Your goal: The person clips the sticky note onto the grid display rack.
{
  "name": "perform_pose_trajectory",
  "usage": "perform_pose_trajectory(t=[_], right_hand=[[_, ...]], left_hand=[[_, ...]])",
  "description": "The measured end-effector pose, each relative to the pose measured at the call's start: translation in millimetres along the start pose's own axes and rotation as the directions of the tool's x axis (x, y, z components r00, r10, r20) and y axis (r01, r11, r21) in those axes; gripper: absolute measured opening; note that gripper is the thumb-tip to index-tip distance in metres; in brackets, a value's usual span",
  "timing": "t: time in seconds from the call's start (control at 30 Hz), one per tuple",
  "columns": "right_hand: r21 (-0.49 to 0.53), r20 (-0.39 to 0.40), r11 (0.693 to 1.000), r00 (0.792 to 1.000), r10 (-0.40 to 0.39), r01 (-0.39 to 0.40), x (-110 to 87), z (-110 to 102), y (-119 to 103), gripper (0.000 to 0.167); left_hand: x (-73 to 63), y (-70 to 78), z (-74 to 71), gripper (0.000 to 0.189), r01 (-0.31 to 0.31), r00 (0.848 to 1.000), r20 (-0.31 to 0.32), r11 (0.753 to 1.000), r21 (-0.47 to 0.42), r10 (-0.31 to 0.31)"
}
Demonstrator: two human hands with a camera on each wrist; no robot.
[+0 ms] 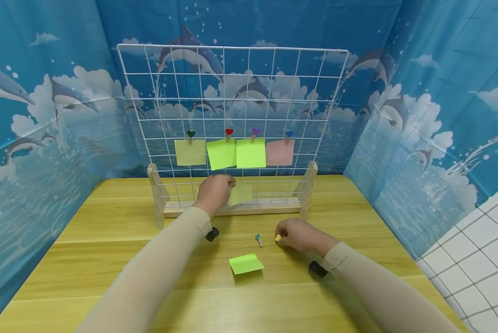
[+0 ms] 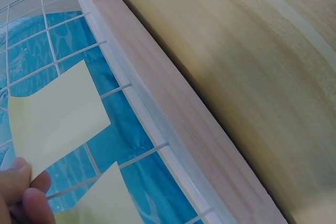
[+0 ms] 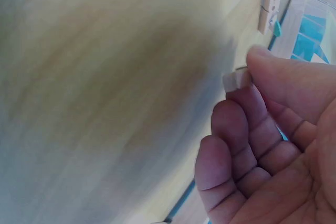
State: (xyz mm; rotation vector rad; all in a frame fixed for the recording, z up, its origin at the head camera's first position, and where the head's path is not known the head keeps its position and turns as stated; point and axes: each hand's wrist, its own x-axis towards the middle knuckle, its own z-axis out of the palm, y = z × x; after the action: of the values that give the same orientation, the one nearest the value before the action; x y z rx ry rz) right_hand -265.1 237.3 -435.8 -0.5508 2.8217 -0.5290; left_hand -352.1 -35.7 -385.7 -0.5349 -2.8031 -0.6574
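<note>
A pale yellow sticky note (image 1: 241, 194) is pinched by a corner in my left hand (image 1: 213, 192), against the lower part of a white wire grid (image 1: 274, 97). Another pale yellow note (image 2: 107, 198) shows beside it in the left wrist view; in the head view my hand mostly hides it. Close over the table, my right hand (image 1: 301, 233) pinches a small wooden clothespin (image 3: 236, 78) with a yellow heart (image 1: 277, 238) between thumb and forefinger. To its left lies a clothespin with a teal heart (image 1: 259, 240). Nearer me is a lime green note (image 1: 246, 264).
Higher on the grid, heart clothespins hold a pale yellow note (image 1: 190, 152), two lime green notes (image 1: 251, 153) and a pink note (image 1: 280, 153). A wooden stand (image 1: 232, 210) supports the grid. Blue dolphin-print curtains (image 1: 45, 138) surround the wooden table (image 1: 86, 259).
</note>
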Motion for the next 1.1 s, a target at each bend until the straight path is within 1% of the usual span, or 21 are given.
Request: perform_pose_trajectory(t=[0.1,0.33,0.53,0.7,0.8,0.93,1.1], right_hand=[[0.011,-0.033,1.0,0.999,-0.009,0.009,1.1,-2.0,1.9,0.007],[0.071,-0.056,0.997,0.998,0.004,0.0,4.8,-5.9,2.6,0.025],[0.145,-0.122,0.989,0.992,0.008,0.01,5.4,-9.7,-1.1,0.028],[0.166,-0.189,0.985,0.982,-0.007,0.039,6.1,-10.7,-2.6,0.025],[0.18,-0.215,0.983,0.977,0.003,0.037,6.7,-10.8,-3.4,0.02],[0.219,-0.229,0.976,0.973,0.029,0.023,7.9,-11.7,-5.7,0.012],[0.261,-0.252,0.965,0.967,0.049,0.02,8.0,-14.5,-11.4,0.011]], left_hand=[[-0.2,1.0,-0.6,0.025,0.005,1.0,0.002,1.0,-0.004,-0.005],[-2.2,2.3,-1.9,0.025,0.009,1.0,0.003,1.0,0.007,-0.009],[-2.3,2.5,-1.8,0.025,0.013,1.0,0.001,1.0,0.002,-0.013],[-1.5,2.0,-1.0,0.025,0.017,1.0,0.001,1.0,-0.001,-0.017],[-1.1,2.0,-0.9,0.026,0.017,1.0,0.001,1.0,-0.002,-0.017],[-1.0,2.0,-0.4,0.026,0.017,1.0,0.001,1.0,-0.009,-0.017],[-0.3,0.8,1.1,0.025,0.02,1.0,-0.009,1.0,-0.003,-0.02]])
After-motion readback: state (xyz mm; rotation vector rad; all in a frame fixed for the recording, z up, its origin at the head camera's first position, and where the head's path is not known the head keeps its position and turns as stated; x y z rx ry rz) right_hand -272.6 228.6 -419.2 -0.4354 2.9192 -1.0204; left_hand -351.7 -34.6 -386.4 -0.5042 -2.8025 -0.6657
